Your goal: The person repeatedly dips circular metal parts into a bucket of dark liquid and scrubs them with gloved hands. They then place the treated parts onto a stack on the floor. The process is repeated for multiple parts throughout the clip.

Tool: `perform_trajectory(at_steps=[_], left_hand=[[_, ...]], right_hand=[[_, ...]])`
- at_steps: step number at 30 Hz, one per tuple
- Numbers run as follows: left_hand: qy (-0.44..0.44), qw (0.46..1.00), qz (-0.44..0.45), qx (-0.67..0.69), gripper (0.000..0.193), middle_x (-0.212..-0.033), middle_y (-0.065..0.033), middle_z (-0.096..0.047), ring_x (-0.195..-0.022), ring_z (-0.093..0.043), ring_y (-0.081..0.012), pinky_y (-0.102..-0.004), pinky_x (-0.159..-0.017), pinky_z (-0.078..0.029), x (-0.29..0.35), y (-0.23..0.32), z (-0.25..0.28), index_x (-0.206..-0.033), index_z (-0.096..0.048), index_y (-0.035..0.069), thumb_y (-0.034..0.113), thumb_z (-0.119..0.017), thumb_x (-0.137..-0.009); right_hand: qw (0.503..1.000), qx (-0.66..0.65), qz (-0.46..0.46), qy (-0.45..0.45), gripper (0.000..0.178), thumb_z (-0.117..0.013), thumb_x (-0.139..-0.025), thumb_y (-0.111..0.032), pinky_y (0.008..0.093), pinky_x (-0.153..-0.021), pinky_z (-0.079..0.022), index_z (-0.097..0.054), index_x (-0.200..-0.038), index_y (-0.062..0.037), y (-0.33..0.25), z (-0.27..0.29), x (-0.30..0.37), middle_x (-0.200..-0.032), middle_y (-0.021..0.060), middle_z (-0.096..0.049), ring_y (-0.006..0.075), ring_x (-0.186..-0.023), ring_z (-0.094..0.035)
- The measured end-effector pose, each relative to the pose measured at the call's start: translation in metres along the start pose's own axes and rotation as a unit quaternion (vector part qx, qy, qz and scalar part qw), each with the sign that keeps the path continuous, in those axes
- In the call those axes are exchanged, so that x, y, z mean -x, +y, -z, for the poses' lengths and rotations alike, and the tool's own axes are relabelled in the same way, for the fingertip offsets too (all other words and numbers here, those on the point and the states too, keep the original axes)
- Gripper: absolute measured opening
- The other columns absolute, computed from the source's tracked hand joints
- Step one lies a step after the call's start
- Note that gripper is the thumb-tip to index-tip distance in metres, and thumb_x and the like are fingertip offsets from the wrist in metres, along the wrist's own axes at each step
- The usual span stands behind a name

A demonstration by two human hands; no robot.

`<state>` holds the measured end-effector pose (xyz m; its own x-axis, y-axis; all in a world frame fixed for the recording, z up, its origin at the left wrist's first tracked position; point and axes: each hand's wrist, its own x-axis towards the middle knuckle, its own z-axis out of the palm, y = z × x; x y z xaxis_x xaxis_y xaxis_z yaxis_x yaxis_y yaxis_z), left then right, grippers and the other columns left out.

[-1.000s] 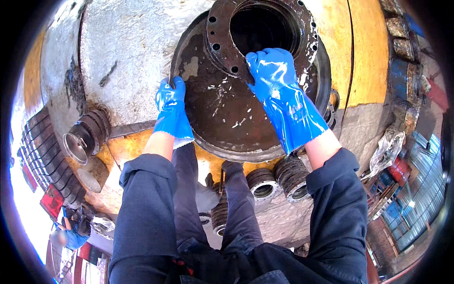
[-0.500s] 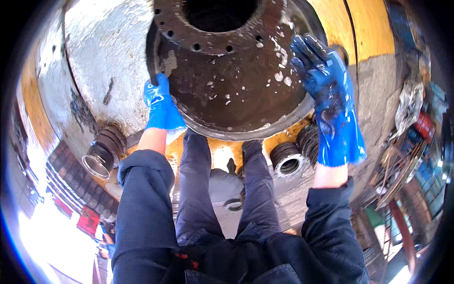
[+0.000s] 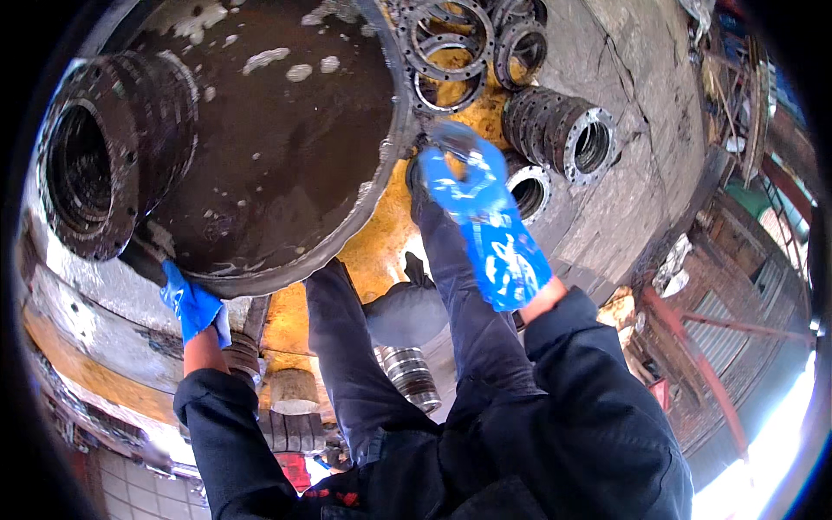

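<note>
Plainly, the glossy-gloved left hand (image 3: 194, 303) grips 1 round metal pan (image 3: 290, 272) of murky liquid (image 3: 290, 130); whether the blurred right hand (image 3: 475, 184) clenches, I cannot tell.

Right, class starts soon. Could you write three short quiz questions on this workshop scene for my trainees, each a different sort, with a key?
1. Choose one: in the picture, the stack of metal rings in the tub stands toward the tub's: A) right, B) middle, C) left.
2. True or false: every metal ring in view is inside the tub.
3. Either/or: which looks more blurred, the left hand or the right hand?

Key:
1. C, left.
2. False: other rings lie outside the tub.
3. The right hand; the left hand, at the tub's rim, looks clearer.
</note>
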<state>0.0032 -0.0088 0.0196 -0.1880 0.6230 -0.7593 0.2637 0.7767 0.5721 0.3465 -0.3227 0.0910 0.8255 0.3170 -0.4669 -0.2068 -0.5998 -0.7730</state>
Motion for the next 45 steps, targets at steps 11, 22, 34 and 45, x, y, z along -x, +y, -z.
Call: perform_trajectory(at_steps=[11, 22, 34, 45], left_hand=[[-0.074, 0.952, -0.104, -0.278, 0.058, -0.147, -0.0171, -0.049, -0.125, -0.053, -0.0307, -0.0415, -0.106, -0.045, -0.069, 0.000, 0.091, -0.154, -0.034, 0.001, 0.025, -0.046, -0.103], [0.024, 0.920, -0.071, -0.386, 0.059, -0.153, -0.0117, -0.043, -0.135, -0.044, -0.0279, -0.0433, -0.114, -0.033, -0.089, 0.025, 0.101, -0.156, -0.033, 0.011, 0.034, -0.044, -0.103], [0.031, 0.917, -0.081, -0.388, 0.060, -0.152, -0.0092, -0.045, -0.135, -0.045, -0.0274, -0.0416, -0.115, -0.033, -0.091, 0.044, 0.117, -0.153, -0.038, 0.012, 0.048, -0.043, -0.105], [0.030, 0.991, -0.031, -0.125, 0.055, -0.142, -0.0111, -0.056, -0.126, -0.053, -0.0253, -0.0364, -0.111, -0.038, -0.009, 0.001, 0.015, -0.146, -0.047, 0.001, 0.037, -0.050, -0.104]], right_hand=[[0.939, -0.056, -0.288, 0.177, 0.057, -0.083, -0.081, -0.034, 0.0349, -0.084, -0.051, -0.066, -0.112, 0.0111, 0.352, 0.173, 0.020, -0.102, 0.0132, -0.072, 0.0218, -0.090, -0.066], [0.926, 0.039, -0.282, 0.247, 0.054, -0.085, -0.080, -0.018, 0.0335, -0.090, -0.051, -0.063, -0.124, 0.0045, 0.518, 0.124, -0.043, -0.115, 0.0071, -0.069, 0.0202, -0.099, -0.064], [0.944, -0.064, -0.317, 0.065, 0.052, -0.076, -0.085, -0.003, 0.0350, -0.097, -0.050, -0.058, -0.134, 0.0009, 0.496, 0.169, 0.009, -0.125, 0.0086, -0.066, 0.0224, -0.111, -0.064], [0.866, -0.060, -0.473, -0.149, 0.027, -0.078, -0.082, -0.009, 0.0349, -0.070, -0.058, -0.065, -0.103, 0.0011, 0.276, 0.296, 0.081, -0.091, 0.0089, -0.069, 0.0242, -0.079, -0.069]])
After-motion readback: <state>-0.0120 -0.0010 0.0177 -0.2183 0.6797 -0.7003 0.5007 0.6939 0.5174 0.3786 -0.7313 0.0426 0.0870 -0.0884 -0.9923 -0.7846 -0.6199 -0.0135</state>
